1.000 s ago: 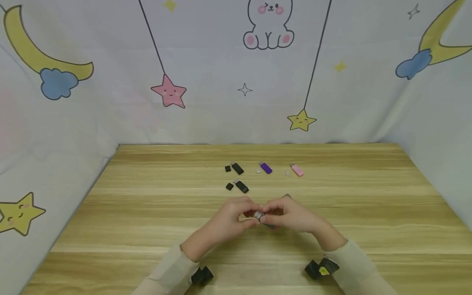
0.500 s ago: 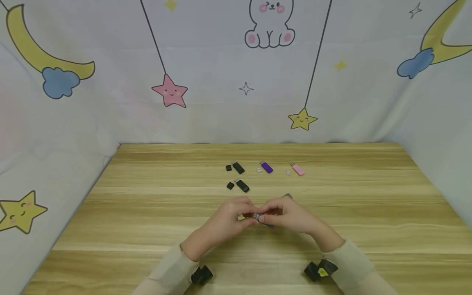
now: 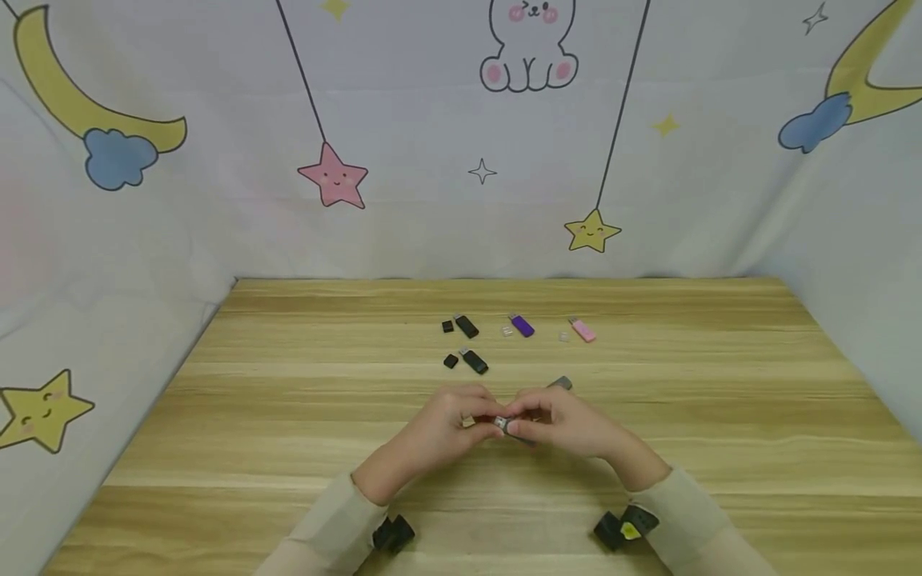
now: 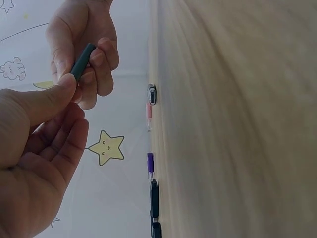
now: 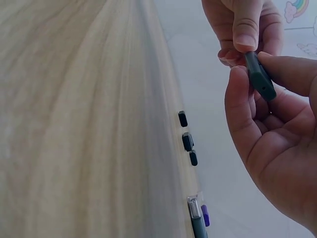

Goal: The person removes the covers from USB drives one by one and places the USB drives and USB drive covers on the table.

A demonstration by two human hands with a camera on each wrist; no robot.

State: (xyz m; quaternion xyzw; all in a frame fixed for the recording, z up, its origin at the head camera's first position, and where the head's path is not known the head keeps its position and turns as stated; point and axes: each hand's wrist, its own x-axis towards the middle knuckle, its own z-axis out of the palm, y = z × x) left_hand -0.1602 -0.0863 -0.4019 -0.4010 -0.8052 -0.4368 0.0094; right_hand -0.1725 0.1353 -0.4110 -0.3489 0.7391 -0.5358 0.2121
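Between my two hands is a dark USB flash drive [image 5: 261, 79], dark green in the wrist views, with its metal plug [image 3: 500, 422] facing left. My right hand [image 3: 569, 422] pinches its body between thumb and fingers. At the plug end, the thumb and fingertips of my left hand [image 3: 450, 424] pinch it; whether they hold a cap there is hidden. Just behind my right hand lies a grey USB flash drive [image 3: 561, 384], partly covered by the fingers.
Farther back on the wooden table [image 3: 288, 384] lie two black USB flash drives [image 3: 475, 361], each beside a black cap [image 3: 450, 362]. A purple drive [image 3: 522, 326] and a pink drive [image 3: 583, 330] lie near clear caps [image 3: 507, 330]. A patterned cloth [image 3: 403, 232] hangs behind.
Both hands stay nearly in place around the drive. Slightly less of its metal plug shows than a second ago. The whole head view has shifted a little.
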